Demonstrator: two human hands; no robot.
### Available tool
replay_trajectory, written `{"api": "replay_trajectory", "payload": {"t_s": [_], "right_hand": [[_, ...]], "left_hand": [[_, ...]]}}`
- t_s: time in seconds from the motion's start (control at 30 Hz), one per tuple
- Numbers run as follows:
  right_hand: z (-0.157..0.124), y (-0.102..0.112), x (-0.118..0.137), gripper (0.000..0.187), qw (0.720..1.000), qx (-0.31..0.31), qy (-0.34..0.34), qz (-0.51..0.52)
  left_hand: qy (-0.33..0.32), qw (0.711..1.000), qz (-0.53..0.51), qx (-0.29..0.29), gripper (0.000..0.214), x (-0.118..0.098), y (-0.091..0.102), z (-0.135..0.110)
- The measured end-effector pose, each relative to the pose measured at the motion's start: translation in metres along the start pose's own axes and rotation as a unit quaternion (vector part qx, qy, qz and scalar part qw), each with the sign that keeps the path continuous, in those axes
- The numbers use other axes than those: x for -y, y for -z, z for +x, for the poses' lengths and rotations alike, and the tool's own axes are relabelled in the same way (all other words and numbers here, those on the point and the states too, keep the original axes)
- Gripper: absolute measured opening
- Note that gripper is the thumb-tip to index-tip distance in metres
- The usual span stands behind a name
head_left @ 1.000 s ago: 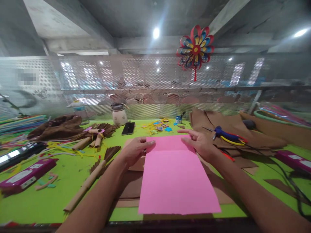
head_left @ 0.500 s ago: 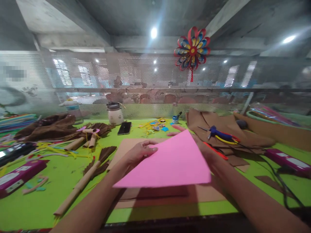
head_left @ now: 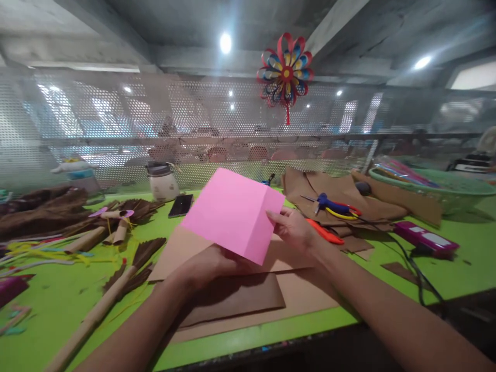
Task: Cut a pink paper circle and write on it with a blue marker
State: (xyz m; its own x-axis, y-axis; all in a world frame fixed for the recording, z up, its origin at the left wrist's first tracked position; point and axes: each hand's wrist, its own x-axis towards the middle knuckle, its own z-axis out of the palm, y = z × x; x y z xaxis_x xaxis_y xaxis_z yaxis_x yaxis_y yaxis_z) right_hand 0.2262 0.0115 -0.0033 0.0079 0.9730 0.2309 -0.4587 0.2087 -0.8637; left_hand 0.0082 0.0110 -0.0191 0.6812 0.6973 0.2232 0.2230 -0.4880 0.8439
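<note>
The right hand pinched the pink sheet near its right edge, the thumb lying flat on the upper face and the fingers curled close behind it. The left hand lay under the near edge with its fingers hidden by the paper, so how tightly they closed could not be told. The sheet was held tilted over the brown paper on the green table, a crease running across it just left of the right thumb.

A second earlier, both thumbs had rested on the sheet's far corners and it hung toward the person, the crease near the far end. Since then it had been turned, so that the crease came round to the right, and the left thumb had gone out of sight. The view had swung rightward, bringing in more of the green basket
</note>
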Motion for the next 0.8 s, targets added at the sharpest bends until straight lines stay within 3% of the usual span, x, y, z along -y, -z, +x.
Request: {"api": "replay_trajectory", "payload": {"t_s": [0.1,0.17,0.23,0.3,0.43,0.6,0.8], "right_hand": [[0.000,0.003,-0.006,0.029,1.000,-0.015,-0.002,-0.001],[-0.001,0.003,-0.008,0.028,1.000,-0.017,-0.003,0.000],[-0.002,0.002,-0.009,0.028,1.000,-0.015,-0.003,0.000],[-0.004,-0.001,-0.007,0.028,1.000,-0.011,-0.003,0.001],[-0.008,-0.004,0.002,0.020,0.999,0.026,-0.019,0.015],[-0.002,0.006,0.015,0.022,0.999,0.025,-0.033,0.015],[0.002,0.020,0.011,0.026,0.993,0.002,-0.113,-0.025]], "left_hand": [[0.042,0.990,-0.120,0.069,0.041,-0.008,0.002,-0.004],[0.064,0.961,-0.250,0.097,0.055,-0.011,0.007,-0.002],[0.067,0.933,-0.345,0.077,0.059,-0.013,0.011,0.004],[0.076,0.916,-0.394,0.009,0.053,-0.013,0.014,0.011],[0.106,0.886,-0.432,-0.130,0.037,-0.011,0.020,0.018],[0.133,0.879,-0.439,-0.130,0.023,-0.011,0.030,0.014],[0.181,0.868,-0.444,-0.128,0.018,-0.013,0.028,0.013]]}}
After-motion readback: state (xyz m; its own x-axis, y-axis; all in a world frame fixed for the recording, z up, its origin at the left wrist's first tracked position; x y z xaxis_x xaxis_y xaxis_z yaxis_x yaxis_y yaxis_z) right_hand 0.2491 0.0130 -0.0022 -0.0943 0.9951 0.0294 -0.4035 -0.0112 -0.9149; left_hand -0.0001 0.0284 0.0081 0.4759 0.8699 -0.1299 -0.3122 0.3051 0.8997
